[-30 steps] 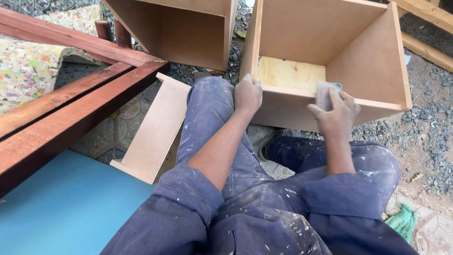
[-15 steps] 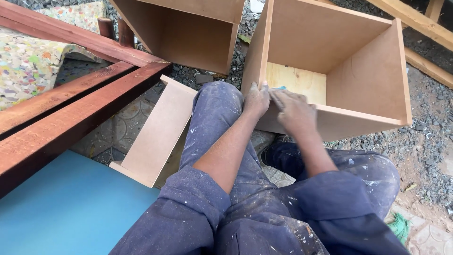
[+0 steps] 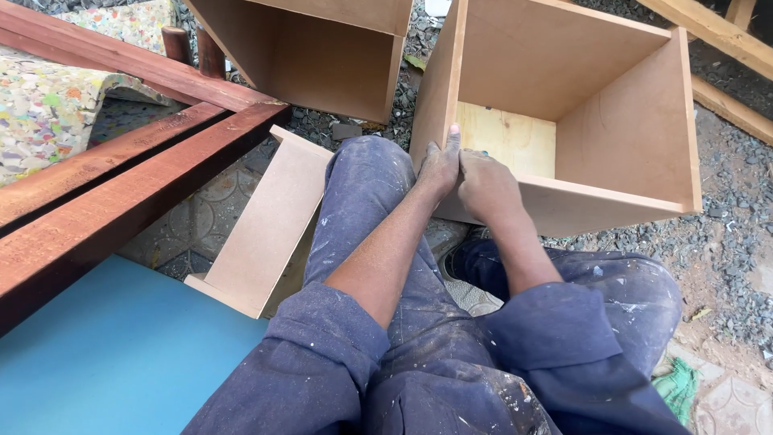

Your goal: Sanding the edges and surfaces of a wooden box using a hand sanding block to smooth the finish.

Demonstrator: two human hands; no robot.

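An open wooden box (image 3: pixel 612 205) of light brown board lies on the gravel in front of my knees, its opening facing up. My left hand (image 3: pixel 439 167) grips the box's near left corner, thumb up along the side wall. Right beside it, my right hand (image 3: pixel 487 187) rests curled over the front edge, touching the left hand. The pale pad it held a second ago is hidden under its fingers. Both forearms stretch out over my paint-spattered blue trousers (image 3: pixel 378 209).
A second open box (image 3: pixel 322 56) stands behind to the left. A loose board (image 3: pixel 266 221) leans by my left leg. Red-brown beams (image 3: pixel 121 201) cross over a blue sheet (image 3: pixel 105 354) and speckled foam (image 3: pixel 48 113). Timber strips (image 3: pixel 725 40) lie at the back right.
My right hand has slid left along the box's front edge, from near the right end to the left corner, meeting my left hand. The left hand has stayed on the corner.
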